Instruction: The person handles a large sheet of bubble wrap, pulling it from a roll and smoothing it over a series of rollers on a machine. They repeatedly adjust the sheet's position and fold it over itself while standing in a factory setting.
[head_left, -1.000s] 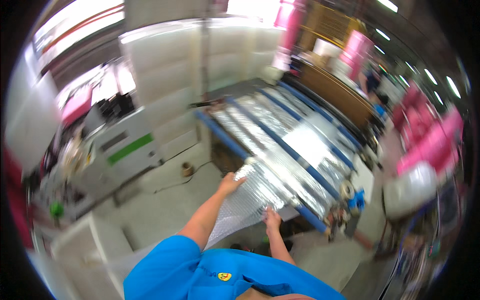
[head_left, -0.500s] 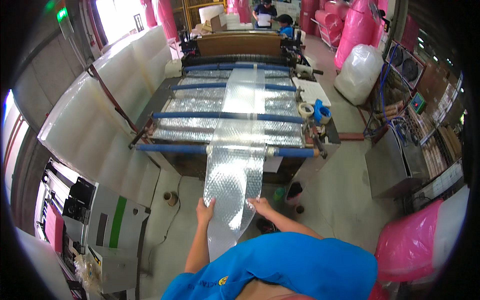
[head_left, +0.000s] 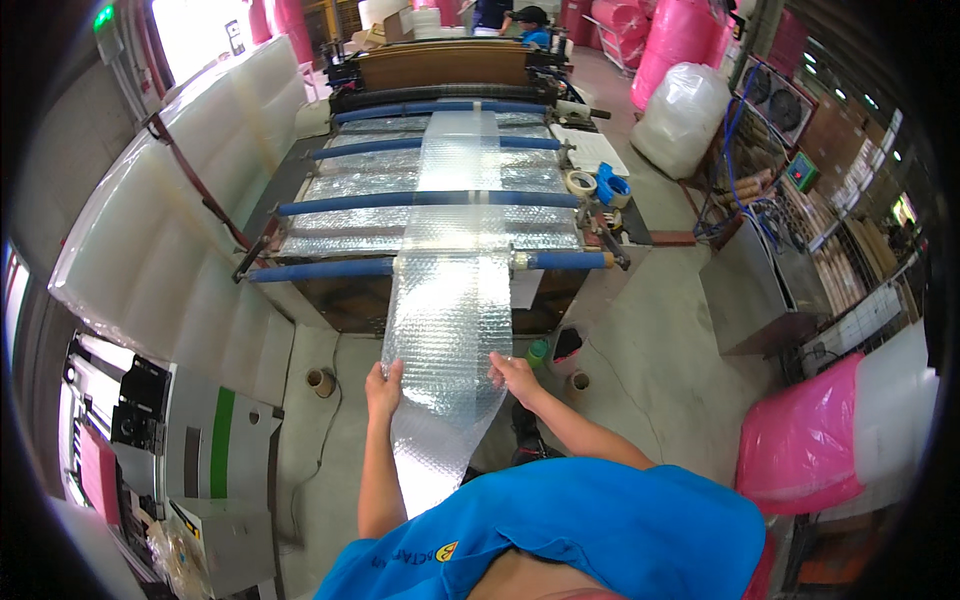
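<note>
The view has swung square to the roller frame (head_left: 320, 271) within 1 second. The left hand (head_left: 382, 390) and right hand (head_left: 516, 379) still pinch 2 opposite sides of the bubble film (head_left: 450, 310), keeping it spread beyond the frame's near edge.

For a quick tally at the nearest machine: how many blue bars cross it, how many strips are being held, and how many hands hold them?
Blue bars: 4
Bubble-wrap strip: 1
Hands: 2 (left hand, right hand)
Total: 7
</note>
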